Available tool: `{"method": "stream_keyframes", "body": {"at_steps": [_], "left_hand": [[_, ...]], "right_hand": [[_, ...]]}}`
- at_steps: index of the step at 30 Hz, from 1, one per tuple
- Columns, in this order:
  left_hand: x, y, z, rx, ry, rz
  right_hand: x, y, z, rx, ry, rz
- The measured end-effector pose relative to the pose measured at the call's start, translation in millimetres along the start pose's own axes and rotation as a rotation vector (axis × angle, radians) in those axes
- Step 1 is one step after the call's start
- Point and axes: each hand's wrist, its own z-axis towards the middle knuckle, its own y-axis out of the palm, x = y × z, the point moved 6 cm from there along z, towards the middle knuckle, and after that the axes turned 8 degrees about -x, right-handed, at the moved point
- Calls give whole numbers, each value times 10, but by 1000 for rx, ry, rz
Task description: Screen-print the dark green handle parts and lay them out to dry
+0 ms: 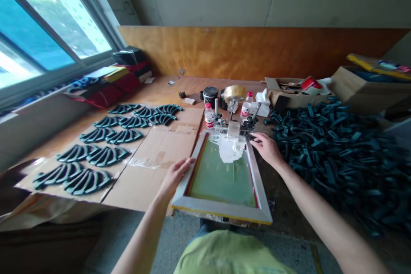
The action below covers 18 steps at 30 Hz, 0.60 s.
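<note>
Left-hand fingers (185, 164): laid on the left rail of a pale screen frame (221, 210); how firmly they grip, cannot tell. Right-hand fingers (258, 138): bent in and pinching a small dark part of the metal clamp (247, 123) at the frame's far right corner. Frame: between the two hands, near end towards the person; green mesh (218, 184) within, red along the inner edges. On the mesh, far end: a white patch (230, 153), with a pale upright block (233, 130) behind it. Beyond: two red-capped bottles (209, 116), a black tub (210, 95), a roll of tape (235, 92). Left: cardboard (167, 145) on the worktop (163, 87), bearing fan-shaped groups of dark green curved pieces (109, 156). Right: a loose heap of similar dark pieces (324, 154), cartons (356, 87) behind.
</note>
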Motion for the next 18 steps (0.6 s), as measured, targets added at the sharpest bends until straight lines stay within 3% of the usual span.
{"method": "stream_keyframes", "body": {"at_steps": [3,7,11,15,18], "left_hand": [[-504,-15,38,-1,-4,6],[-866,-2,169,34,16,32],[-976,-21,230,14,13,47],[-1016,-28,228,-12,-16,39],[-1022,-9,216,-29,-30,19]], "right_hand": [[-369,284,387,-54,-76,-194],[-531,650,648,-298,-14,-456],[-435,734,604,-502,114,-565],[-370,722,495,-428,151,-625],[-400,819,337,-398,85,-626]]}}
